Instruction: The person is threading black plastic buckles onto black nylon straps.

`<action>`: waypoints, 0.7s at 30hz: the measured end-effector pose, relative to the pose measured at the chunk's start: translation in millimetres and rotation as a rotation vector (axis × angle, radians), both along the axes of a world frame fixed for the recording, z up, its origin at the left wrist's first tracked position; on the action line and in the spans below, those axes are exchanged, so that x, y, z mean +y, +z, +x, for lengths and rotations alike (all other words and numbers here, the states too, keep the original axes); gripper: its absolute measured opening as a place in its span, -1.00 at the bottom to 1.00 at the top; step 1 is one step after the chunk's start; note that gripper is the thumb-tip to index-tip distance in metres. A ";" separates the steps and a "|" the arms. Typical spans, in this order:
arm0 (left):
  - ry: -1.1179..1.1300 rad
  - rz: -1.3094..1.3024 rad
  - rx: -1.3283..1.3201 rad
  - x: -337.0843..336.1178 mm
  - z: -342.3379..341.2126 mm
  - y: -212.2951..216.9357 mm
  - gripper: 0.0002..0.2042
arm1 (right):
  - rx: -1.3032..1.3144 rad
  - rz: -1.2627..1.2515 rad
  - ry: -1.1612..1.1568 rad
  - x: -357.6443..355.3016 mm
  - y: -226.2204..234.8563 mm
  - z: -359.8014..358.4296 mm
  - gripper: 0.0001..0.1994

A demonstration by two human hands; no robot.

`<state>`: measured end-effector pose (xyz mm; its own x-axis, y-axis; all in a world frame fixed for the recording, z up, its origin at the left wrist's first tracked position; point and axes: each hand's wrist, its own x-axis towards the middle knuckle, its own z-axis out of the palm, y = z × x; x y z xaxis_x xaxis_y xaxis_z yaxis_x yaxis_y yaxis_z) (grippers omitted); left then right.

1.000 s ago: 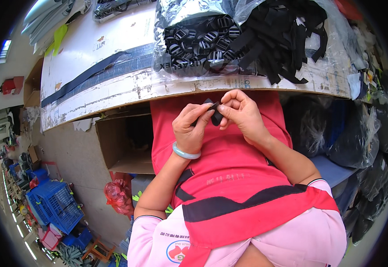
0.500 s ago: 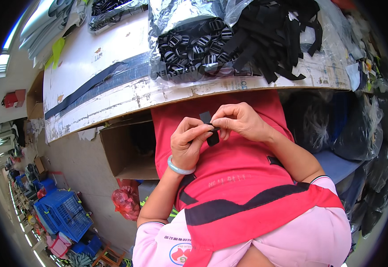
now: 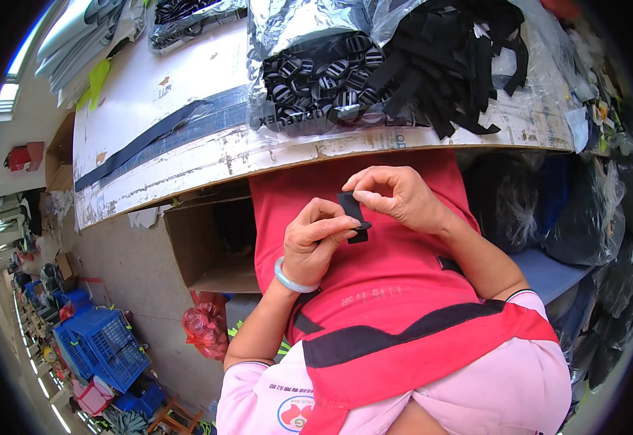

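Note:
My left hand (image 3: pixel 312 243), a pale bangle at its wrist, pinches a small black plastic buckle (image 3: pixel 363 225) between thumb and fingers. A short black webbing strap (image 3: pixel 350 206) runs at the buckle, its upper end held between the thumb and finger of my right hand (image 3: pixel 402 197). Whether the strap passes fully through the buckle is too small to tell. Both hands are over the red apron (image 3: pixel 374 268) on my lap, just below the table edge. On the table lie a clear bag of black buckles (image 3: pixel 323 83) and a heap of black straps (image 3: pixel 447 61).
The worn white table (image 3: pixel 186 170) spans the view ahead, with a long dark strip (image 3: pixel 138 145) on its left. Beneath it stands an open cardboard box (image 3: pixel 211 246). Dark plastic-wrapped bundles (image 3: pixel 585 217) crowd the right. Blue crates (image 3: pixel 106 348) and a red bag (image 3: pixel 205 330) are on the left.
My right hand has risen slightly and drawn apart from my left, pulling the strap's upper end up. More strap shows between the hands. The left hand has shifted slightly down.

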<state>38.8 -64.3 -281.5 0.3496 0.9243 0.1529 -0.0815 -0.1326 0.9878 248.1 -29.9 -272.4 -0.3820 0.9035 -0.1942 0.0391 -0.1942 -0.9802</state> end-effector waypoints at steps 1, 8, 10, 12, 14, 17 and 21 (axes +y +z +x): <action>-0.007 0.004 -0.008 0.0 0.0 0.2 -0.82 | 0.046 -0.035 0.007 -0.1 -1.5 -0.3 -0.91; -0.020 0.016 0.003 -1.5 -3.5 2.5 -0.82 | 0.208 -0.258 -0.038 0.6 -2.4 -3.4 -0.95; -0.011 -0.016 0.014 -3.7 -7.6 4.3 -0.82 | 0.223 -0.186 -0.090 2.4 -0.7 -11.6 -0.91; -0.006 -0.047 0.023 -4.9 -12.1 9.0 -0.82 | 0.214 -0.196 -0.098 6.4 -7.8 -15.3 -0.90; -0.021 0.017 0.113 -5.8 -23.6 20.9 -0.81 | 0.239 -0.226 -0.088 8.0 -15.6 -27.7 -0.89; 0.044 0.000 0.381 -9.0 -58.8 51.3 -0.78 | 0.253 -0.191 0.077 4.3 -27.5 -65.0 -0.80; 0.686 -0.117 0.434 -15.4 -103.5 78.8 -0.74 | 0.070 0.018 0.467 -7.3 -39.1 -104.2 -0.44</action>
<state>-64.6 -79.7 -202.6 -0.2936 0.9556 0.0232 0.3727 0.0921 0.9234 143.9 -37.3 -311.5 -0.7597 0.6352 -0.1394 0.0519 -0.1545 -0.9866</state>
